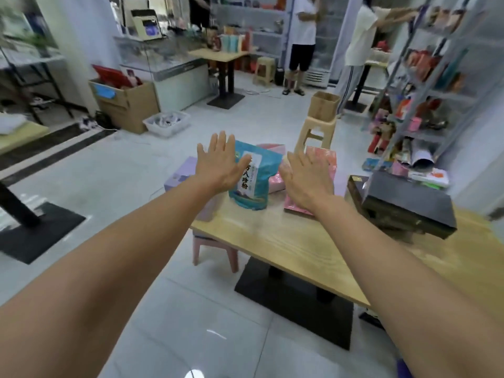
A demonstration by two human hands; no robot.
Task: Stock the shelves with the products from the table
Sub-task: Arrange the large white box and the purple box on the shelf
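Two hands out over one table (286, 241): left hand (218, 162) and right hand (305, 181), both released, fingers straight and spread, palms down, grasping nothing. One teal bag (253, 186) between them, standing on the table's far part, at 12 o'clock from the middle of the view. Left thumb across the bag's upper left corner; touching or only in front, cannot tell. Right hand just beside the bag at its 3 o'clock, above one of the pink packs (291, 209).

Counted on the table: one bag, one lilac box (180, 173), two dark boxes (403, 203) stacked, pink packs about three, with blur barring a sure count. Off the table: two stools, a beige stool (316, 132) at 1 o'clock with a brown box (326, 105) on it, and a pink stool (215, 249) under the table's left edge. Two persons far off, at 12 to 1 o'clock. One run of shelves (436, 91) at 2 o'clock, crowded with goods.

Lilac box right at the table's left edge, at 9 o'clock of the bag. Upper dark box jutting past the lower one toward 5 o'clock. Bare tabletop at 6 o'clock of the bag, down to the near edge. Open floor (122, 173) from 7 round to 11 o'clock.

Bag upright, long axis 12 to 6, top leaning slightly toward 1 o'clock, printed face toward the camera
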